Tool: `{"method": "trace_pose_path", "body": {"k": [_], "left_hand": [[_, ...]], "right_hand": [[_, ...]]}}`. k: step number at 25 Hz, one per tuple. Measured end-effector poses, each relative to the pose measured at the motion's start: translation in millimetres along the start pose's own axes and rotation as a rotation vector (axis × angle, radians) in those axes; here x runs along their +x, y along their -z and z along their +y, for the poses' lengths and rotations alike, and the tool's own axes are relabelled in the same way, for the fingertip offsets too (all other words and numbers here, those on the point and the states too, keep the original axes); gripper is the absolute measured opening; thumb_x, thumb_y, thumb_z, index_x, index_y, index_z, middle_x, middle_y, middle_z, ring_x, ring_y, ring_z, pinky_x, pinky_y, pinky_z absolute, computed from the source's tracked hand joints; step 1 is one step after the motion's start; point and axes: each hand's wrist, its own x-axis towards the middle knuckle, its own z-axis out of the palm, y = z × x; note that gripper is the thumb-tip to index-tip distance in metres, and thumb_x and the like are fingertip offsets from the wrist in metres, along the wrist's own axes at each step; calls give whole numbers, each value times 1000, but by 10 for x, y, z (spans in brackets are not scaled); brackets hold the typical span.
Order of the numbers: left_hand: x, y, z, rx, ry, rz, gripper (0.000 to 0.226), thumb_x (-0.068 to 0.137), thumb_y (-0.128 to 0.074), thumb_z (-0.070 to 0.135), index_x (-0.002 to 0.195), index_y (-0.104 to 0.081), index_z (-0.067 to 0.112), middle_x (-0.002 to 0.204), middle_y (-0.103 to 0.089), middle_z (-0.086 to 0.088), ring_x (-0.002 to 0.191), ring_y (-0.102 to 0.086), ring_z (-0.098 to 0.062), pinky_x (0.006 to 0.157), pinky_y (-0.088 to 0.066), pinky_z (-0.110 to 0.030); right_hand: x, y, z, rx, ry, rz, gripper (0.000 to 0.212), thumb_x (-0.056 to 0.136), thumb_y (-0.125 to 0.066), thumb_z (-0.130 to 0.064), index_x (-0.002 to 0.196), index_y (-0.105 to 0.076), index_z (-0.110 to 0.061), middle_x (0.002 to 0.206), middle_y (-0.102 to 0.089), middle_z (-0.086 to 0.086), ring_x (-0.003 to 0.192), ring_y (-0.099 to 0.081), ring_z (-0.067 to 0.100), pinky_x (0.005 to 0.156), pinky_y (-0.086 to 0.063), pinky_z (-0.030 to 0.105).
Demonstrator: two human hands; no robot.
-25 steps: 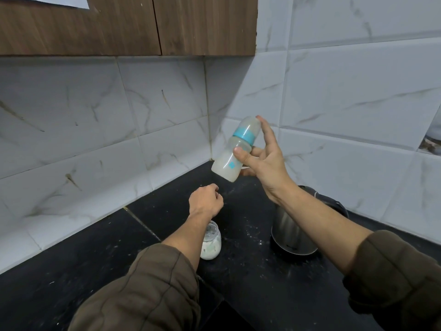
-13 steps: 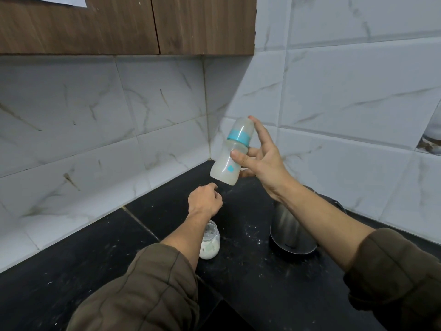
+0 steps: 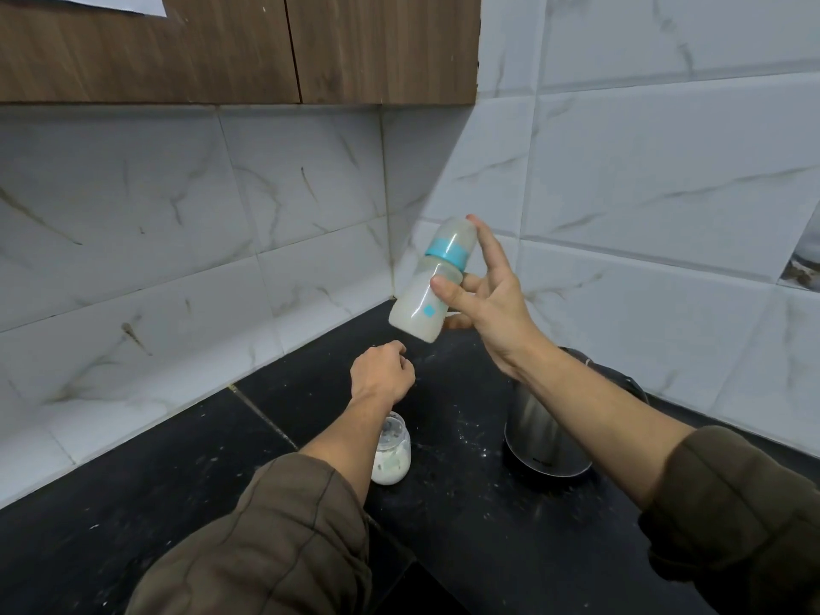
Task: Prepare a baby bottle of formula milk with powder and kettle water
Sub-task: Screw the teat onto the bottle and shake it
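Bottle (image 3: 412, 304) — cloudy plastic cylinder, teal-ringed, tilted.

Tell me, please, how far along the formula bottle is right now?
Done, it seems: the baby bottle holds cloudy milk and its blue collar is on. In hand: the right hand holds it tilted in the air, likely for mixing; the left hand is curled above the counter. Left, probably: set the bottle down and wipe the powder specks between the small jar and the kettle.
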Motion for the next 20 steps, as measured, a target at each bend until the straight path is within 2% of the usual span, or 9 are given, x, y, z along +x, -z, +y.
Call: {"method": "trace_pose_path", "body": {"k": [2, 4, 7, 9, 10, 12, 15, 18, 20], "left_hand": [[2, -7, -10, -2, -1, 4, 36, 102, -58, 29, 137, -63, 23, 115, -74, 0, 104, -69, -20, 91, -58, -36], [-5, -2, -18, 6, 4, 12, 37, 102, -56, 29, 138, -63, 23, 116, -75, 0, 106, -69, -21, 92, -58, -38], [11, -18, -19, 13, 3, 17, 38, 102, -55, 29, 139, -62, 23, 115, -75, -1, 105, -70, -22, 91, -59, -39], [12, -19, -3, 5, -6, -3, 38, 103, -57, 30, 141, -60, 24, 116, -74, -1, 104, -70, -20, 91, -59, -37], [12, -20, -1, 2, -11, -11, 38, 103, -58, 30, 141, -60, 24, 117, -74, 0, 105, -70, -19, 91, -59, -36], [0, -27, -15, 8, -23, -5, 37, 103, -57, 29, 139, -62, 25, 119, -74, 0, 107, -69, -20, 91, -57, -35], [-19, -27, -42, 20, -22, 15, 36, 103, -56, 28, 138, -64, 25, 121, -74, 0, 110, -69, -21, 93, -56, -36], [8, -18, -61, 24, -12, 18, 36, 103, -57, 30, 137, -64, 25, 120, -74, 0, 109, -69, -20, 92, -57, -36], [22, -12, -42, 20, -6, 6, 35, 103, -59, 30, 137, -63, 25, 119, -74, 0, 107, -69, -20, 91, -58, -36]], "right_hand": [[103, 26, -21, 190, -26, 183, 87, 95, -74, -15, 160, -23, -42, 120, -73, 9, 106, -74, 33, 79, -63, 49], [208, 70, -26, 373, -54, 267, 80, 97, -72, -21, 160, -24, -36, 128, -67, 11, 107, -74, 34, 86, -62, 52], [149, 65, -56, 378, -114, 71, 69, 100, -67, -25, 159, -30, -26, 121, -68, 9, 97, -75, 30, 74, -64, 43], [71, 38, -61, 297, -127, -99, 62, 100, -63, -27, 156, -36, -27, 116, -69, 5, 91, -74, 25, 66, -63, 38], [51, 29, -66, 287, -125, -130, 59, 100, -62, -27, 154, -39, -27, 116, -69, 5, 91, -73, 23, 66, -63, 37], [83, 28, -69, 351, -122, -56, 49, 101, -61, -30, 147, -45, -25, 116, -69, 5, 93, -74, 24, 67, -64, 37], [172, 88, -54, 502, -116, 108, 36, 102, -63, -31, 135, -50, -26, 127, -66, 13, 104, -74, 31, 75, -63, 38], [103, 58, -48, 355, -119, -32, 49, 101, -62, -29, 147, -44, -25, 118, -69, 6, 95, -74, 26, 70, -64, 39], [64, 28, -38, 284, -111, -115, 62, 99, -64, -28, 155, -37, -30, 117, -70, 5, 96, -72, 26, 71, -64, 41]]}}
